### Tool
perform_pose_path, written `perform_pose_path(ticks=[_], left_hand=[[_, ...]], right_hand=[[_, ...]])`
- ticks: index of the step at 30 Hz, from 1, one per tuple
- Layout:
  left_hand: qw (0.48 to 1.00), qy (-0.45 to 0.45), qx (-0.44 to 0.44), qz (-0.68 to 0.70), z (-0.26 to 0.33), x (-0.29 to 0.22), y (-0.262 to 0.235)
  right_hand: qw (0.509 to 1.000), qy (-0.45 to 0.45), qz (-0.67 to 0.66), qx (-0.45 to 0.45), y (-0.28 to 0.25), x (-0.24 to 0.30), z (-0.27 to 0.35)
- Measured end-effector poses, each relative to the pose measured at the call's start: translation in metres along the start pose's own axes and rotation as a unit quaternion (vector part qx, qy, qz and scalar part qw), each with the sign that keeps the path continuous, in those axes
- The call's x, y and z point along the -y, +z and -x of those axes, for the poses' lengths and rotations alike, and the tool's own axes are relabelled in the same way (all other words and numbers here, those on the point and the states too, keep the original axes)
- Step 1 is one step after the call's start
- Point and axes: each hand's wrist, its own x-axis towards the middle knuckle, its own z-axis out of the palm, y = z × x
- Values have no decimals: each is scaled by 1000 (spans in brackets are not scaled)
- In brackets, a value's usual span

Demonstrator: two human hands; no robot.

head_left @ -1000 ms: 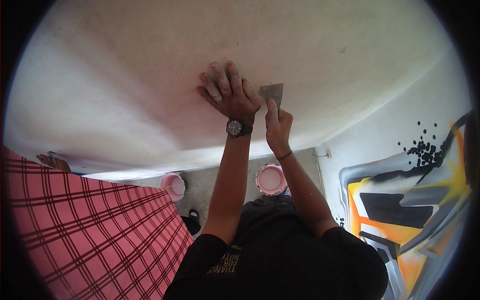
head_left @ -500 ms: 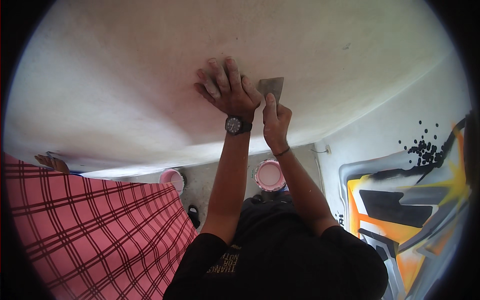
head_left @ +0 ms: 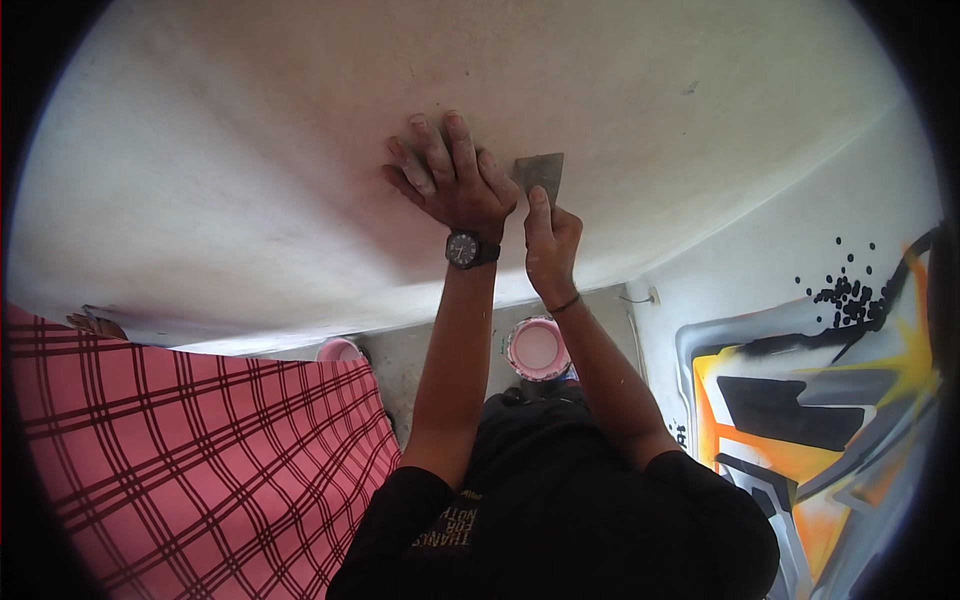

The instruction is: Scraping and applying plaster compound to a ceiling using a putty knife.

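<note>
My left hand [head_left: 460, 190] lies against the pale plastered wall [head_left: 300, 150] with its fingers spread, whitened by dust or plaster. A dark wristwatch [head_left: 463, 249] is on that wrist. Close beside it, my right hand [head_left: 552, 250] is closed around a putty knife [head_left: 542, 173], thumb pressed along the blade. The flat grey blade points up and meets the wall, just right of my left thumb. The putty knife's handle is hidden in my fist.
A pink bucket [head_left: 538, 348] stands on the grey floor [head_left: 410, 345] below my hands. Another pink bucket [head_left: 340, 350] is partly behind pink plaid cloth [head_left: 200, 450]. At far left, another person's hand [head_left: 98, 324] is at the wall. Graffiti [head_left: 800, 410] covers the right wall.
Both my hands and the putty knife have shifted very slightly left in view. The plaid cloth has spread right, covering more of the left bucket and a black shoe.
</note>
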Motion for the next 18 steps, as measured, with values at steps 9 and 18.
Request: perform_pose_path(ticks=[9,18], left_hand=[[1000,-7,4,-2,-5,10,-7],[1000,-10,-4,-9,-8,19,-12]], right_hand=[[999,-12,-34,-4,16,14,4],[1000,2,-27,3,21,11,14]])
